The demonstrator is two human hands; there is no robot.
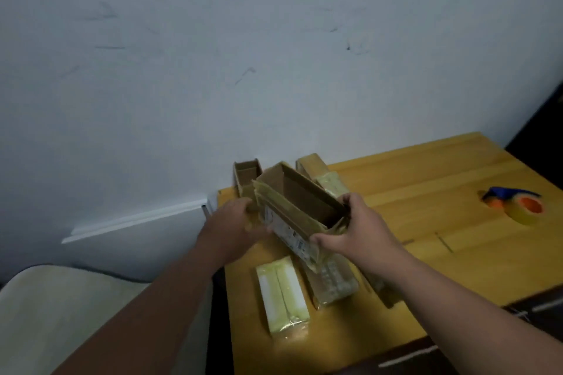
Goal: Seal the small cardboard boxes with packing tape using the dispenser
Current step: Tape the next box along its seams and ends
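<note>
Both hands — left, right — gripping open cardboard box above table

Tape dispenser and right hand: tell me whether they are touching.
Apart. The head view shows the tape dispenser lying alone on the table, with bare wood between it and the right hand, whose fingers grip the open cardboard box.
</note>
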